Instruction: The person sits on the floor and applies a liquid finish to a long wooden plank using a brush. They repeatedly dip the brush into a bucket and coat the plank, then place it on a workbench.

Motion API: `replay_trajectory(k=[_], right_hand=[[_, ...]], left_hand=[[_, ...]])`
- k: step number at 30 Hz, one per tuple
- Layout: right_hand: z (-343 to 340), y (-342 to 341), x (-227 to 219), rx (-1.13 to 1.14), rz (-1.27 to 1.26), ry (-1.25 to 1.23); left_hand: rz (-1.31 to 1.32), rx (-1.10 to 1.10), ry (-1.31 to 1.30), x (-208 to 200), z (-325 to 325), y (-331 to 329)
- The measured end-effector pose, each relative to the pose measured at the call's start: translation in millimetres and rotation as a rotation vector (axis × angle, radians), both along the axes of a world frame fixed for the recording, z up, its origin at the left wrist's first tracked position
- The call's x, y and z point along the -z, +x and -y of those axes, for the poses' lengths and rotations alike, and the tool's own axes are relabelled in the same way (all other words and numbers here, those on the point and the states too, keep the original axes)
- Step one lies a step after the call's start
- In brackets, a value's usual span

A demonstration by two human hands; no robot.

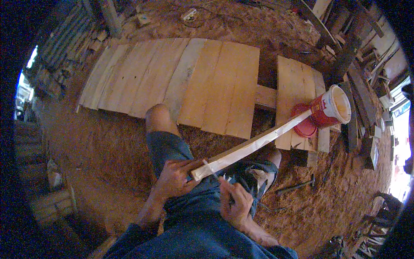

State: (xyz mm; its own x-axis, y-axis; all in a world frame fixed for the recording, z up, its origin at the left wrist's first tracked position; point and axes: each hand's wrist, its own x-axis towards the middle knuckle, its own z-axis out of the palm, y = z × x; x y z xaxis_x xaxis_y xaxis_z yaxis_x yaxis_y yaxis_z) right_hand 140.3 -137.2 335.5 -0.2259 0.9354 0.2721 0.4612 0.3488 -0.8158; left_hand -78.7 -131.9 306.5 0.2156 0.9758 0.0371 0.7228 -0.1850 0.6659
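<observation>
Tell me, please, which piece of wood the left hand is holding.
The long, narrow strip, held at its near end by the left hand and running toward the bucket. The wider boards lie side by side, out of its grip.

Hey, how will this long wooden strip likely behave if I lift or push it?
The wooden strip will probably feel stiff: it runs straight from the left hand with no visible sag. Being slender, it's likely fairly light for its length. Its far end appears to meet the bucket, so a forward push might tip that.
</observation>
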Motion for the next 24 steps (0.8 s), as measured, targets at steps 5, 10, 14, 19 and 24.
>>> replay_trajectory(k=[5, 10, 14, 19, 24], right_hand=[[8, 0, -7, -0.164, -0.091, -0.042], [-26, 29, 14, 0.194, -0.044, -0.136], [-91, 90, 38, 0.393, 0.164, 0.113], [-94, 108, 49, 0.392, 0.113, -0.022], [-34, 72, 40, 0.027, 0.111, 0.109]], left_hand=[[-0.081, 0.015, 0.129, -3, 0, 2], [-0.033, -0.002, 0.036, -15, -2, 5], [-0.056, 0.013, 0.019, -17, -2, 5], [0.019, -0.015, 0.062, -12, -3, 7], [0.016, -0.037, 0.059, -14, -2, 9]])
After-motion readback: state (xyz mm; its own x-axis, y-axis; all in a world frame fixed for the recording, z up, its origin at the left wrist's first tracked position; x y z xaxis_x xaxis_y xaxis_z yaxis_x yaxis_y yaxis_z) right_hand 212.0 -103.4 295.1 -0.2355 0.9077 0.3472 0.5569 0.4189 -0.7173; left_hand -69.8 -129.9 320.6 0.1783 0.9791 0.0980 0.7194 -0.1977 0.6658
